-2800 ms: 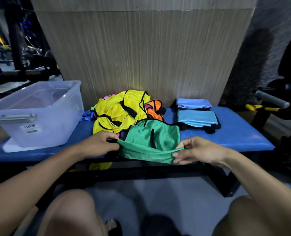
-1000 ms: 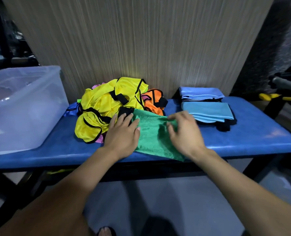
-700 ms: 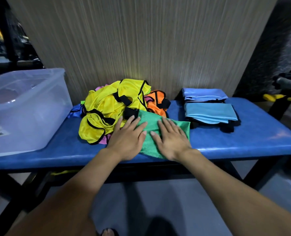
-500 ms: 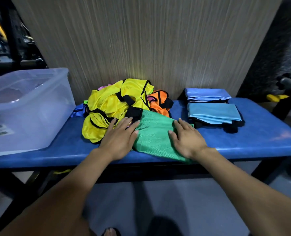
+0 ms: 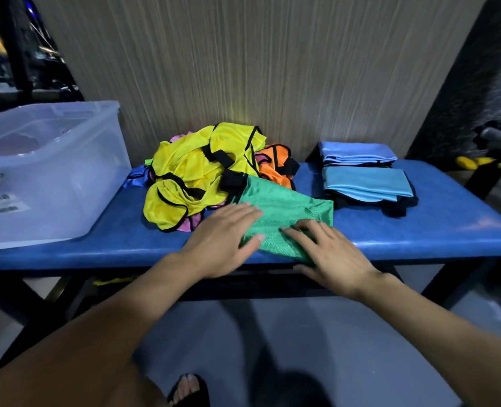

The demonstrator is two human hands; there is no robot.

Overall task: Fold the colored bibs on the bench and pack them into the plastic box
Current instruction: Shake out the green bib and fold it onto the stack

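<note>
Bib (image 5: 284, 212), green, lies flat under both hands' fingers (image 5: 243, 212).

The plastic box (image 5: 52, 171) carries a white sticker (image 5: 1, 202) on its front wall, with a line of dark characters and a barcode-like strip below, but blur makes them unreadable. No other text is visible.

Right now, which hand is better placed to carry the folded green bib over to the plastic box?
Probably the left hand: it rests flat on the green bib's left edge, on the plastic box's side.
</note>
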